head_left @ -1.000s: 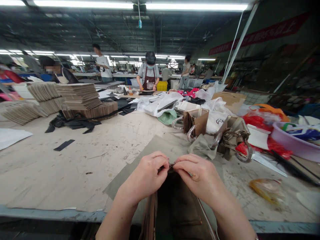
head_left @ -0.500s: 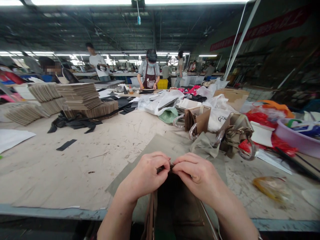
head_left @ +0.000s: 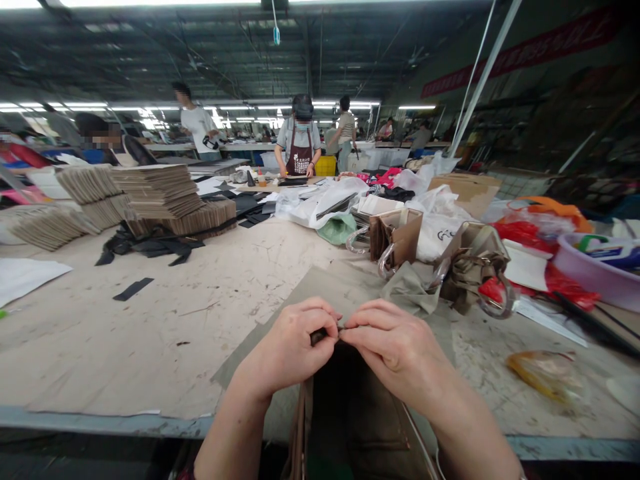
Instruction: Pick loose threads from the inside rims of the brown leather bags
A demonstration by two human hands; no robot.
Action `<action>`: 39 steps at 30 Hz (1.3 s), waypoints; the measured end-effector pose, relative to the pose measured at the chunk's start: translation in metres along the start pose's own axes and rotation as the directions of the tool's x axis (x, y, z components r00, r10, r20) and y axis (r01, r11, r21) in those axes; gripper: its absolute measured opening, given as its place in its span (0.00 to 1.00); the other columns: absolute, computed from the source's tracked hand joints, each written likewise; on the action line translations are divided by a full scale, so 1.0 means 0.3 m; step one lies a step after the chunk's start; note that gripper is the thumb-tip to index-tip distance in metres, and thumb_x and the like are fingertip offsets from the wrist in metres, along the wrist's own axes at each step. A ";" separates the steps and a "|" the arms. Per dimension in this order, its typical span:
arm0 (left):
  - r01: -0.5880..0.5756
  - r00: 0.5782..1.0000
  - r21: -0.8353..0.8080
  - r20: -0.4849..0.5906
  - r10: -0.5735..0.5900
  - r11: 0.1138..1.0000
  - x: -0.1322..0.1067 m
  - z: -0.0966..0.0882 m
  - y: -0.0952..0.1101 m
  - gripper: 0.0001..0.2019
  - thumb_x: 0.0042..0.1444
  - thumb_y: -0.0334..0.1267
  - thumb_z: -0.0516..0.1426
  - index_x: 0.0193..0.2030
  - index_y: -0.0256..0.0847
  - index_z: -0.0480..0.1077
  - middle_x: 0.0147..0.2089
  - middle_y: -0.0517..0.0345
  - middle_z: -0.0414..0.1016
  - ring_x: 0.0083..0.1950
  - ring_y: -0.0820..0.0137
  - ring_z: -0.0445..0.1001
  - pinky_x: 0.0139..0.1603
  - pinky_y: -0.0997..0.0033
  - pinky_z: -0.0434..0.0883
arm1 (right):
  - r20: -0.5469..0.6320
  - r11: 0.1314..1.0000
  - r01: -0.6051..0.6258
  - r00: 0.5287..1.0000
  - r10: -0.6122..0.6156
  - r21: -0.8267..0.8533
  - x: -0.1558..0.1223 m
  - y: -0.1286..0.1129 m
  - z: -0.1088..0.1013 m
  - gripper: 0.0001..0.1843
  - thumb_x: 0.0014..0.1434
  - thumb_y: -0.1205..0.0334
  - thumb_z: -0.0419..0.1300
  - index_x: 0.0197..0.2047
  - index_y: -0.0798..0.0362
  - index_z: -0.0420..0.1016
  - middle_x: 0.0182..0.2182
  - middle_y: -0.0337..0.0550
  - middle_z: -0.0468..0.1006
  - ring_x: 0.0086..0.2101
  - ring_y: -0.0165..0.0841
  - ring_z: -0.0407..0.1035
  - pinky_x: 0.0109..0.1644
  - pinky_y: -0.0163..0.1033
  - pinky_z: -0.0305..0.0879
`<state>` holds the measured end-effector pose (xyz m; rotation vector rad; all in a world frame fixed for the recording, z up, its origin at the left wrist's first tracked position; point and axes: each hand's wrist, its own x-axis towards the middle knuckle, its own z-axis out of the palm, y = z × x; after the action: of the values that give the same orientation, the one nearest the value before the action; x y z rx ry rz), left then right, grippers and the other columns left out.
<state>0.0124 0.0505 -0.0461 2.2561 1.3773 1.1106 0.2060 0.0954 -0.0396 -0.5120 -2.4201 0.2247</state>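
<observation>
A brown bag (head_left: pixel 377 417) stands at the table's front edge, its dark inside facing up toward me. At its far rim my left hand (head_left: pixel 305 343) pinches the edge between thumb and curled fingers. Against the same spot, my right hand (head_left: pixel 387 340) presses its fingertips together on the rim, almost touching the left. The small piece of edge between the fingertips is mostly hidden. Under the bag lies a grey-green cloth sheet (head_left: pixel 265 340) on the table.
Two brown bags with clear-wrapped handles (head_left: pixel 400 237) (head_left: pixel 473 267) sit ahead on the right, near a purple basin (head_left: pixel 595 277). Stacked brown panels (head_left: pixel 155 193) and black strips (head_left: pixel 150 247) lie left. A yellowish plastic bag (head_left: pixel 543 373) rests at right. Across the table a co-worker (head_left: pixel 300 143) stands.
My right hand's fingers have shifted slightly left and straightened along the rim. The left hand keeps its pinch nearly in place. A person in the background has moved left.
</observation>
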 end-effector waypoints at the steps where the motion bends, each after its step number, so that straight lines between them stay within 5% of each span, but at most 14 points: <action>1: 0.004 1.000 -0.005 -0.001 -0.004 1.000 0.000 0.000 0.002 0.09 0.50 0.22 0.55 0.28 0.39 0.71 0.38 0.57 0.74 0.42 0.72 0.75 0.43 0.73 0.71 | -0.001 1.000 -0.001 1.000 0.001 -0.003 0.000 -0.002 0.000 0.11 0.64 0.69 0.55 0.39 0.48 0.79 0.37 0.42 0.80 0.42 0.35 0.70 0.45 0.40 0.71; 16: -0.008 1.000 -0.070 -0.018 0.007 0.998 -0.006 0.002 -0.018 0.09 0.50 0.21 0.55 0.29 0.39 0.70 0.38 0.57 0.74 0.45 0.71 0.76 0.45 0.72 0.71 | -0.012 1.000 -0.022 1.000 0.022 0.002 -0.015 0.011 0.006 0.11 0.63 0.70 0.56 0.37 0.48 0.79 0.38 0.41 0.80 0.42 0.35 0.71 0.45 0.40 0.70; 27: -0.015 0.997 -0.140 0.076 0.026 0.990 -0.013 -0.021 -0.010 0.10 0.49 0.20 0.54 0.27 0.38 0.70 0.37 0.57 0.75 0.47 0.71 0.76 0.46 0.74 0.72 | 0.070 0.996 -0.003 0.998 -0.003 0.084 -0.010 0.000 0.012 0.11 0.65 0.70 0.54 0.36 0.50 0.77 0.37 0.41 0.79 0.42 0.33 0.69 0.45 0.40 0.69; 39: -0.051 0.997 -0.132 -0.072 0.041 0.990 -0.023 -0.001 -0.031 0.09 0.48 0.20 0.56 0.30 0.38 0.69 0.37 0.58 0.75 0.42 0.73 0.77 0.43 0.76 0.72 | 0.021 0.988 -0.132 0.991 0.131 0.076 -0.017 0.017 0.025 0.07 0.59 0.70 0.61 0.39 0.49 0.74 0.35 0.36 0.79 0.37 0.30 0.72 0.40 0.35 0.64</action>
<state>0.0045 0.0492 -0.0545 2.1832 1.2415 1.2672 0.2066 0.0975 -0.0497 -0.6374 -2.3851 0.3791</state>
